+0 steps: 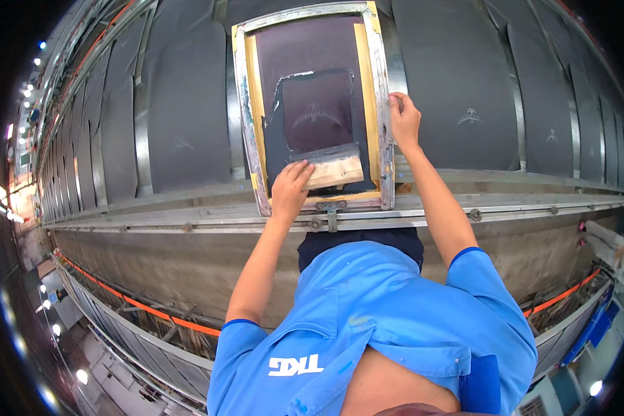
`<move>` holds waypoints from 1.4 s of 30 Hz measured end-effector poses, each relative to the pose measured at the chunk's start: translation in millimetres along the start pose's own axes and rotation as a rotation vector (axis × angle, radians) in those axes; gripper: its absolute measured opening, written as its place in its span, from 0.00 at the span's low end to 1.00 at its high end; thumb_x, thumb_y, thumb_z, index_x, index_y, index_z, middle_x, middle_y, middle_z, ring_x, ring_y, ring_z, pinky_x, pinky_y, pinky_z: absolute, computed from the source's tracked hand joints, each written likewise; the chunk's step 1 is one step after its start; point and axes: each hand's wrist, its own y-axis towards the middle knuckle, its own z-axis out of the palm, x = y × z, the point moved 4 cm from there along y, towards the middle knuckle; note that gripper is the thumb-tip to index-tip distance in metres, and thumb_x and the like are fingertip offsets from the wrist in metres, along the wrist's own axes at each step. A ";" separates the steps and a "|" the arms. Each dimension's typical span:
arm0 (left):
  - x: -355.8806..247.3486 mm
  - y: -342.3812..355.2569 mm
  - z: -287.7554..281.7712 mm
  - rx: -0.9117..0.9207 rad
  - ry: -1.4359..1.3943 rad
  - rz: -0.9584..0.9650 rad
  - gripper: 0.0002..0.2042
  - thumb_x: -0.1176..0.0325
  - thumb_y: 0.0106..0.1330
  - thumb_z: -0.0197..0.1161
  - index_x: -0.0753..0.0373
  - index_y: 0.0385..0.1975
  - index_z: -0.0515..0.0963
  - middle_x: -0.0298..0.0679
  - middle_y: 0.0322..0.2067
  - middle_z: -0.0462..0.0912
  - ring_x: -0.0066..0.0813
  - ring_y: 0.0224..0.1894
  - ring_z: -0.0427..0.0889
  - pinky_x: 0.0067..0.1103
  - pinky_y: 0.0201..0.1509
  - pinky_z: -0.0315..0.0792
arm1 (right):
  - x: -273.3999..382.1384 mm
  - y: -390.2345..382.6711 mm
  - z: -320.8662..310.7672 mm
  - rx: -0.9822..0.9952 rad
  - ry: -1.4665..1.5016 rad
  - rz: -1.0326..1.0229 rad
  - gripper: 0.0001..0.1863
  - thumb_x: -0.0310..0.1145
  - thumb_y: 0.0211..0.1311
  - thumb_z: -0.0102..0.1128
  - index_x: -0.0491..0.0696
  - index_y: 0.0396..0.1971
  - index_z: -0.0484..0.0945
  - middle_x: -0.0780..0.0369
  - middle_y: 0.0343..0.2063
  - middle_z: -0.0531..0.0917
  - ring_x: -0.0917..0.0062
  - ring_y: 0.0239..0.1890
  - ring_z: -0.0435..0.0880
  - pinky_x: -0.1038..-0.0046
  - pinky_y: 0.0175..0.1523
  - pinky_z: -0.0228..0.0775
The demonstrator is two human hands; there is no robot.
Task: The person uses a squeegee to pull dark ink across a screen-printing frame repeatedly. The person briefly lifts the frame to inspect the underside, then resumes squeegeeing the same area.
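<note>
A screen printing frame (378, 62) with pale, paint-stained sides lies over the dark sheets in front of me. Yellow tape runs along its inner edges, and its dark mesh (305, 48) carries an arched, crown-like motif within a rectangle. At the near end of the mesh rests a wooden-handled squeegee (338, 171), slightly tilted. My left hand (291, 187) is closed over the squeegee's left end, its fingers on top of the wood. My right hand (405, 121) pinches the frame's right edge with thumb and fingers. The fingertips there are partly hidden.
Dark grey sheets (457, 83) line the long table on both sides, several bearing a pale printed motif. A metal rail (430, 216) follows the table's near edge, where a clamp (331, 216) meets the frame. Behind me runs another table with an orange strip (152, 313).
</note>
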 end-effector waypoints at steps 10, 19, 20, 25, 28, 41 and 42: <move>34.1 -69.7 -12.4 0.059 -0.094 0.063 0.33 0.81 0.44 0.68 0.54 0.57 0.81 0.34 0.58 0.82 0.39 0.60 0.79 0.33 0.62 0.74 | -9.3 -5.6 34.1 -0.005 -0.153 0.037 0.14 0.39 0.72 0.56 0.46 0.46 0.83 0.50 0.33 0.87 0.55 0.36 0.87 0.61 0.42 0.75; 80.0 55.7 -1.4 -0.024 -0.028 0.037 0.29 0.84 0.49 0.65 0.52 0.53 0.84 0.36 0.57 0.83 0.41 0.59 0.80 0.32 0.63 0.74 | 38.9 0.3 15.7 0.192 -0.658 -0.299 0.23 0.49 0.68 0.63 0.48 0.53 0.83 0.55 0.54 0.81 0.59 0.56 0.79 0.61 0.57 0.72; 91.2 82.9 -5.1 -0.033 -0.082 0.050 0.26 0.83 0.50 0.65 0.54 0.52 0.84 0.38 0.54 0.85 0.42 0.57 0.82 0.32 0.61 0.75 | 60.5 6.2 18.3 0.224 -0.718 -0.405 0.25 0.51 0.66 0.64 0.48 0.54 0.82 0.56 0.55 0.79 0.60 0.57 0.78 0.61 0.58 0.72; 109.3 196.2 -31.9 0.135 -0.232 -0.098 0.21 0.79 0.52 0.66 0.53 0.46 0.87 0.43 0.45 0.88 0.44 0.49 0.85 0.32 0.54 0.78 | 107.1 33.3 78.2 0.576 -0.456 -0.510 0.22 0.41 0.60 0.69 0.45 0.51 0.82 0.55 0.49 0.82 0.58 0.55 0.79 0.61 0.59 0.73; 110.0 197.6 -17.8 0.088 -0.138 -0.070 0.21 0.79 0.51 0.67 0.52 0.45 0.88 0.40 0.45 0.88 0.43 0.48 0.86 0.32 0.54 0.78 | 82.6 25.5 92.7 0.548 -0.431 -0.492 0.19 0.30 0.54 0.70 0.44 0.48 0.82 0.55 0.47 0.83 0.58 0.55 0.79 0.61 0.61 0.72; 74.5 41.8 -11.9 0.176 -0.177 -0.008 0.29 0.83 0.47 0.69 0.53 0.53 0.84 0.35 0.54 0.85 0.38 0.58 0.82 0.30 0.62 0.76 | 74.9 -125.1 45.4 0.664 -0.351 -0.367 0.26 0.22 0.49 0.68 0.44 0.53 0.79 0.55 0.54 0.80 0.58 0.56 0.78 0.61 0.61 0.72; 80.4 59.2 -12.9 0.163 -0.201 -0.007 0.29 0.83 0.47 0.70 0.53 0.53 0.84 0.36 0.53 0.86 0.39 0.57 0.82 0.30 0.61 0.76 | 78.2 -107.7 47.4 0.611 -0.358 -0.426 0.25 0.23 0.49 0.69 0.44 0.51 0.80 0.56 0.52 0.81 0.58 0.54 0.79 0.61 0.60 0.73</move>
